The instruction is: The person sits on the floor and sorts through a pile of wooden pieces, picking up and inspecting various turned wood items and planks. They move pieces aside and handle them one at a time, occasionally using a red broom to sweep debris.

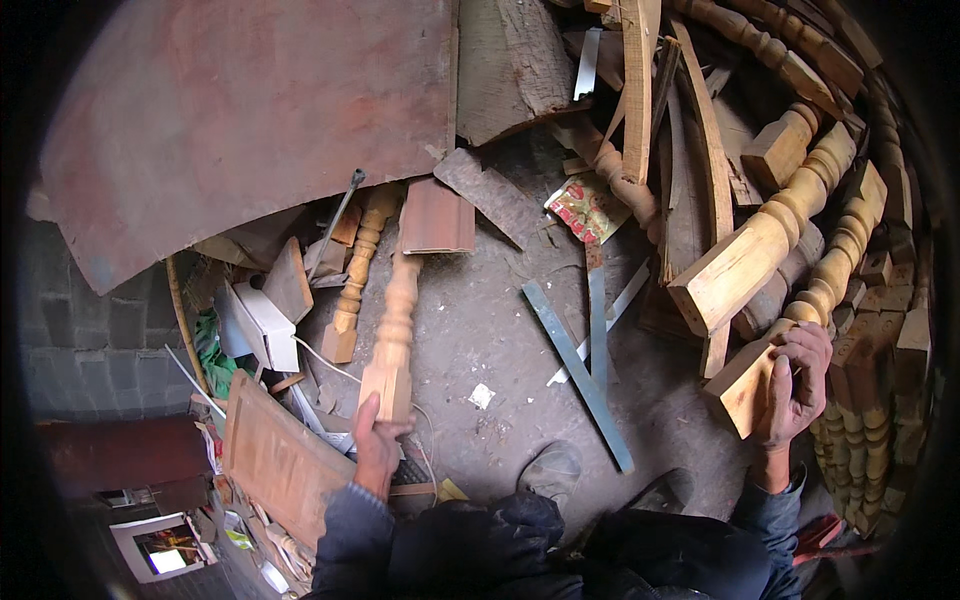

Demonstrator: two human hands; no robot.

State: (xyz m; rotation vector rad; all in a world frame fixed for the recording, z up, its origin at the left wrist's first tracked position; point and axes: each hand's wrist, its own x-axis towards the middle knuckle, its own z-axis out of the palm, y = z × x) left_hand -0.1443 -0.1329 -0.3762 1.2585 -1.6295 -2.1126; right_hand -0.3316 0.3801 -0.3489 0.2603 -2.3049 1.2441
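Note:
My left hand (379, 446) grips the square lower end of a pale turned wooden post (394, 337). The far end of that post passes beneath or behind a short reddish moulded board (439, 217). My right hand (799, 390) has its fingers and thumb around the square end of another turned wooden post (825, 270), on the right. A thicker turned post (739, 262) lies just left of that one, its square end towards me. Another slimmer turned post (356, 277) leans left of the one in my left hand, apart from it.
A large reddish panel (262, 112) covers the upper left. Blue-grey strips (577, 375) cross on the concrete floor (472, 330) ahead of my shoes. Stacked turned posts (870, 420) line the right side. A panelled wooden board (285, 450) and a white box (270, 330) stand at left.

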